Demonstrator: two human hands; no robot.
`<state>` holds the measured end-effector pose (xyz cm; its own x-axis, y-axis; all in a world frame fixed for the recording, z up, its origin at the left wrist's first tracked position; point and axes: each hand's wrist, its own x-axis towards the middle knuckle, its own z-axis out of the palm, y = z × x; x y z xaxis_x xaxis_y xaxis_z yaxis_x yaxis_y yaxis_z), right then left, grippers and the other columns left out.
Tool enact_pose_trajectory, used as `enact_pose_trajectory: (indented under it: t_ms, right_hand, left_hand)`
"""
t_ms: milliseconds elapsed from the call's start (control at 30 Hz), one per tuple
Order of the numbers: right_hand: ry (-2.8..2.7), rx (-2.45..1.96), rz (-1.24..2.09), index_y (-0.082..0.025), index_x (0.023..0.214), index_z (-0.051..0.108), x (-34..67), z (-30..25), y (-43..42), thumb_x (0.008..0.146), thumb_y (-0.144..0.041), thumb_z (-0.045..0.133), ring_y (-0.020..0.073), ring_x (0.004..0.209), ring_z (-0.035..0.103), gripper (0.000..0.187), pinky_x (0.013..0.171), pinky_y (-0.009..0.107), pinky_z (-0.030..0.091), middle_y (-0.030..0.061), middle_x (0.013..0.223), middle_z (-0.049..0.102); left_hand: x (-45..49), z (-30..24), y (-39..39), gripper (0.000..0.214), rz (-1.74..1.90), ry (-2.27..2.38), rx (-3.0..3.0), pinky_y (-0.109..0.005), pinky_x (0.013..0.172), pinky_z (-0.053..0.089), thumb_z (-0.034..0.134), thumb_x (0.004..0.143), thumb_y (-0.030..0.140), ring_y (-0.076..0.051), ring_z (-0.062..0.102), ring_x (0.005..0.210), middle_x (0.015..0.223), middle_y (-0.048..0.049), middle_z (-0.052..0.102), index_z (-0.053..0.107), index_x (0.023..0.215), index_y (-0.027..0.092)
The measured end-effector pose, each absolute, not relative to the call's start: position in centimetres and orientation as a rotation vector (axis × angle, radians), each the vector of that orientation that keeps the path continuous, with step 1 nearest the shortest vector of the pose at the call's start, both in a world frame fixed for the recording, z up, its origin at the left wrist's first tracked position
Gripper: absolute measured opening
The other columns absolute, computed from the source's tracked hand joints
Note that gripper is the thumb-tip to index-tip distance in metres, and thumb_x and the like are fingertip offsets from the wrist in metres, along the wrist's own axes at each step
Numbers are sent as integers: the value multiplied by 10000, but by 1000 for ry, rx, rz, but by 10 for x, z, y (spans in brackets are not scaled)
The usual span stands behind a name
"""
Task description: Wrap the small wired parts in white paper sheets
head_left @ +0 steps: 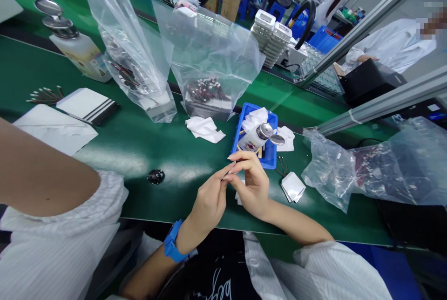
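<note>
My left hand (211, 200), with a blue wristband (172, 244), and my right hand (253, 181) meet over the green mat (139, 141) near its front edge. Both pinch their fingertips together around a thin small part I cannot make out. A white piece (238, 196) shows just under the right hand. Right behind the hands stands a blue tray (270, 158) with a small metal-capped bottle (256, 137) and white wipes. A folded white wipe (292, 186) and thin swabs lie to the right of my right hand.
Two clear bags of wired parts (209, 71) (134, 67) stand at the back, another bag (377, 165) lies right. A pump bottle (75, 46), white cards (85, 104), a black lump (155, 176) and a crumpled wipe (204, 128) sit left. A person's arm (42, 174) is at left; people in white work beyond.
</note>
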<state>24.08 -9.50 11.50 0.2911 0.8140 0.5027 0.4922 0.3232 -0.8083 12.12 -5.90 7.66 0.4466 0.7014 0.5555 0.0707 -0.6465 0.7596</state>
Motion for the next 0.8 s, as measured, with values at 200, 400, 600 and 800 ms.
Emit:
enact_pose_trajectory:
  t_ms: [200, 400, 600, 800]
  right_hand:
    - [-1335, -1305, 310, -237, 885, 626, 240, 112, -95, 895, -202, 661, 203, 1000, 621, 51, 904, 407, 515, 56, 1047, 649]
    - [-1346, -1332, 310, -234, 869, 631, 240, 112, -95, 905, -226, 645, 209, 976, 620, 39, 906, 418, 512, 57, 1012, 643]
    - [-1363, -1342, 376, -230, 869, 593, 242, 110, -95, 942, -248, 578, 211, 982, 598, 77, 879, 403, 513, 62, 984, 610]
    - [-1325, -1306, 397, -229, 891, 574, 243, 111, -93, 952, -206, 549, 196, 981, 588, 70, 872, 372, 501, 56, 1001, 607]
  left_hand:
    - [122, 77, -59, 322, 1226, 672, 2064, -286, 874, 602, 362, 1012, 133, -194, 711, 1046, 1157, -125, 715, 527, 1288, 148]
    - [123, 75, -60, 315, 1212, 710, 2069, -293, 849, 613, 342, 1023, 161, -196, 722, 1009, 1105, -125, 730, 547, 1261, 142]
    - [122, 75, -60, 283, 1194, 687, 2008, -258, 850, 594, 368, 1010, 132, -172, 715, 1012, 1126, -104, 726, 550, 1226, 155]
    - [118, 80, -58, 276, 1158, 727, 1953, -239, 843, 585, 377, 1017, 169, -159, 724, 961, 1109, -83, 735, 576, 1207, 161]
